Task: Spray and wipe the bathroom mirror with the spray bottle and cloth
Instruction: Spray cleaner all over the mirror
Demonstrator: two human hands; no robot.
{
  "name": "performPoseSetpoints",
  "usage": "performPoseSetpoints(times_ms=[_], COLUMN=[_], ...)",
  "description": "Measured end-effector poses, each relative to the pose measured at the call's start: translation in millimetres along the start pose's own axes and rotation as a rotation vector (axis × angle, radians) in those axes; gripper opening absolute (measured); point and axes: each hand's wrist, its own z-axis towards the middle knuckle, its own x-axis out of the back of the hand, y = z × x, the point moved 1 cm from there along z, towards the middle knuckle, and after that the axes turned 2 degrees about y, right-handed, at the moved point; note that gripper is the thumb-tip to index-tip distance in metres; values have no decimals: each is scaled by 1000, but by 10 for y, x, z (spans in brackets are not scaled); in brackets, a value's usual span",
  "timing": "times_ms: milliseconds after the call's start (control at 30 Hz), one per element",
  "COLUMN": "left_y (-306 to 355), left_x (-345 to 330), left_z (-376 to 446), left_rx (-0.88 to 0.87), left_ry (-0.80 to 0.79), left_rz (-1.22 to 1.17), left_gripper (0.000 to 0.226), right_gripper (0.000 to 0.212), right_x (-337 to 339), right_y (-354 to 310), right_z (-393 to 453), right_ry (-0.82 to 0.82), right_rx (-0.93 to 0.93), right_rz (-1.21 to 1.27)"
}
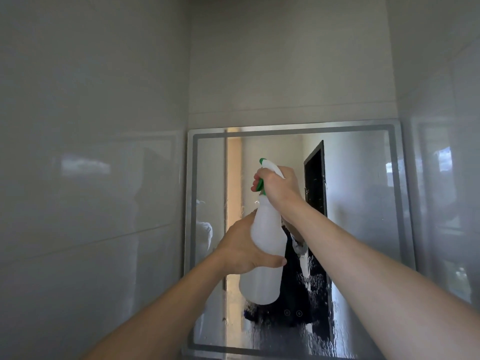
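A translucent white spray bottle (pixel 265 255) with a green-and-white trigger head is held up in front of the square bathroom mirror (pixel 363 203). My left hand (pixel 241 248) grips the bottle's body from the left, thumb across its front. My right hand (pixel 279 187) is wrapped round the spray head with fingers on the green trigger, nozzle pointing at the glass. Droplets and runs of liquid cover the mirror's lower right part. No cloth is in view.
Glossy grey tiled walls (pixel 91 203) close in on both sides of the mirror. The mirror has a frosted light strip (pixel 293 130) round its border and two small touch buttons (pixel 293 313) near its lower middle.
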Motion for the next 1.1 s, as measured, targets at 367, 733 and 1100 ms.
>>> performPoseSetpoints(times_ms=[367,733,1100], left_y=[-113,-70,-42], left_x=[-220,-434,-821], left_z=[-172,-445,-719], left_rx=[35,131,249], left_ry=[-16,-123,-79], left_rz=[5,6,32], left_gripper=[88,58,79], right_gripper=[20,9,17], right_x=[1,234,497], right_y=[234,384,587], right_z=[-145,-453,-711], right_ry=[-49,-58,-76], right_rx=[-106,-191,-217], right_rz=[-92,-51,23])
